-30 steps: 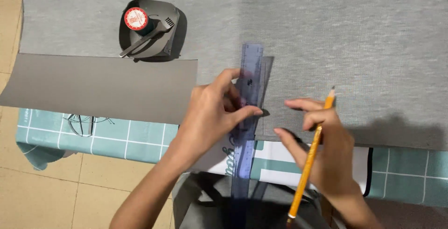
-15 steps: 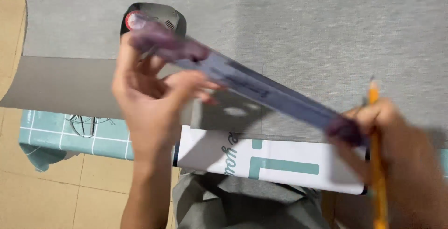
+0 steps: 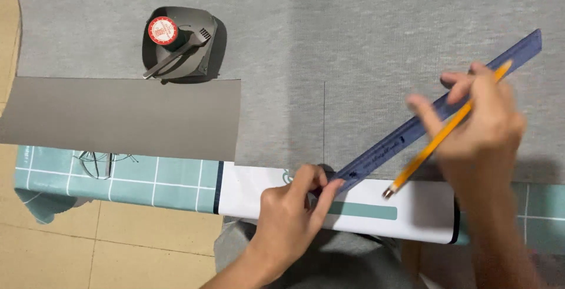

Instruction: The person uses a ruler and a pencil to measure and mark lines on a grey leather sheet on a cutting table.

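A long translucent blue ruler (image 3: 518, 50) lies slanted across the grey fabric (image 3: 353, 24), from the lower middle up to the right. My left hand (image 3: 294, 212) pinches its near end at the fabric's front edge. My right hand (image 3: 477, 130) presses on the ruler's middle while gripping a yellow pencil (image 3: 424, 153), tip pointing up to the right. A thin drawn line (image 3: 324, 118) runs straight down the fabric just left of the ruler's near end.
A dark grey card sheet (image 3: 118, 118) lies on the fabric at left. Behind it stands a grey iron (image 3: 179, 45) with a red round dial. A white paper strip (image 3: 265, 198) lies on the teal checked table cover (image 3: 118, 177). Tan floor tiles show lower left.
The ruler, held up in the air half a second ago, now lies down on the fabric at a slant. My left hand moved to its near end and my right hand onto its middle.
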